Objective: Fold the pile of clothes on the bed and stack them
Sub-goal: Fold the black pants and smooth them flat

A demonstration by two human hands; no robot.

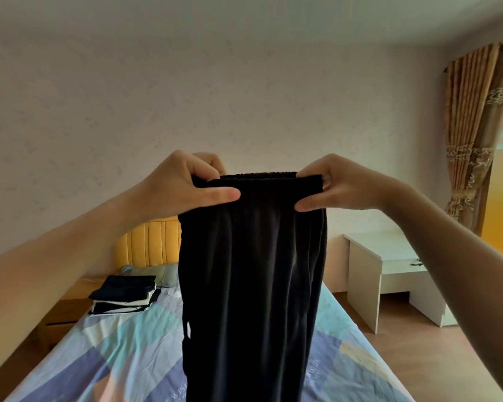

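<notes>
A pair of black trousers (253,271) hangs straight down in front of me, held up by its elastic waistband above the bed (122,352). My left hand (183,184) pinches the waistband's left corner, thumb in front. My right hand (340,184) pinches the right corner the same way. The legs drop out of the bottom of the view. A stack of folded dark and white clothes (125,294) lies at the bed's far left, near the pillow.
The bed has a blue, white and purple patterned sheet and a yellow headboard (148,242). A wooden nightstand (67,309) stands left of it. A white desk (389,268) is at the right, with a gold curtain (474,134) behind it.
</notes>
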